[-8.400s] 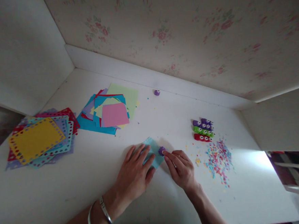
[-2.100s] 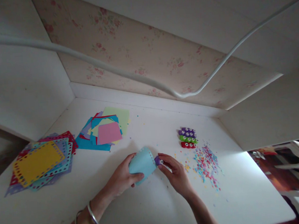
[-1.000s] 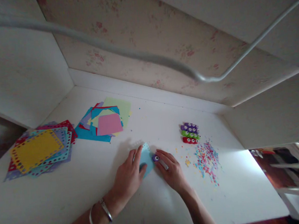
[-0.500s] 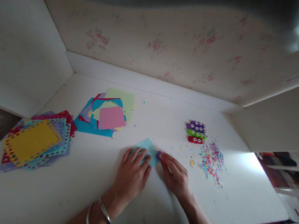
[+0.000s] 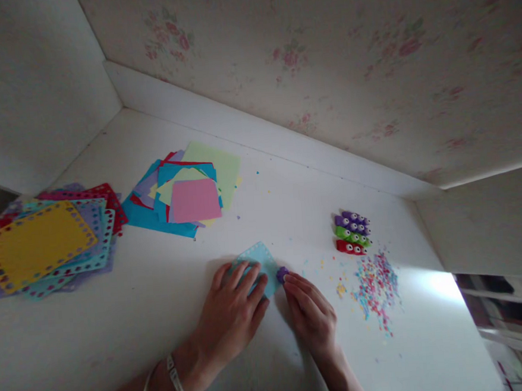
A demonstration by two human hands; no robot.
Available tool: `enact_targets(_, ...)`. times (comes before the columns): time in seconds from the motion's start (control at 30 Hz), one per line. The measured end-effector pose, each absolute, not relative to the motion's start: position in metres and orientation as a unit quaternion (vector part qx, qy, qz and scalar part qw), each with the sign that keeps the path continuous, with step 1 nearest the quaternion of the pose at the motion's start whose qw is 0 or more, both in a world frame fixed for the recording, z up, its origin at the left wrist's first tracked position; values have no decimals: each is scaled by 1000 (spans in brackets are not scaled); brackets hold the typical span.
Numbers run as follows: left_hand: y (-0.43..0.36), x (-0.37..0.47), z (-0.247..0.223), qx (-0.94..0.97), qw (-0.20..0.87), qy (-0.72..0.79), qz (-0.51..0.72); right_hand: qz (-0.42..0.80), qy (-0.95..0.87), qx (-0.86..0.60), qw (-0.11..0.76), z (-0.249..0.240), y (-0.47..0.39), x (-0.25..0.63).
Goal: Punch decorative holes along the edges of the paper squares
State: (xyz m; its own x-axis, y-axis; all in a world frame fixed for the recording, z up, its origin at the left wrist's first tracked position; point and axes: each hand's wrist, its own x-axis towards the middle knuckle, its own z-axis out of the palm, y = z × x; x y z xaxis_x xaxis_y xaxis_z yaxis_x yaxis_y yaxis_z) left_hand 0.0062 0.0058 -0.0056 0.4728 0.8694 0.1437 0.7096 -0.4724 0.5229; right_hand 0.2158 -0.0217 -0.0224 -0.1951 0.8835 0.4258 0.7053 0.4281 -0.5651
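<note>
A light blue paper square (image 5: 261,254) lies on the white table, with small punched holes along its upper left edge. My left hand (image 5: 235,301) rests on it, palm down with fingers spread, and a silver bangle circles that wrist. Pinched in my right hand (image 5: 311,311) is a small purple paper punch (image 5: 282,274), which sits at the paper's right edge. My fingers partly cover the punch, so whether paper is in its slot cannot be told.
Several purple, green and red punches (image 5: 353,232) stand in rows at right. Coloured confetti (image 5: 377,285) is scattered nearby. Plain paper sheets (image 5: 195,200) are piled at upper left; punched-border sheets (image 5: 41,243) lie farther left. A low ledge (image 5: 257,135) runs along the floral wall.
The view has shifted a little, and the dark blurred shape at the top has gone. Both hands stay at the paper, with the right still gripping the punch at its edge.
</note>
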Motion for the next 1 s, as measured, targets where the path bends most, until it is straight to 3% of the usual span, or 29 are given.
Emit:
enact_targets(0.6,8,7,-5,837,198,466,207,115,-774,-516,349,-20,-19,216)
enact_targets(1.0,4,8,-6,840,193,467,198,69,-804,-533,253,-11,-8,215)
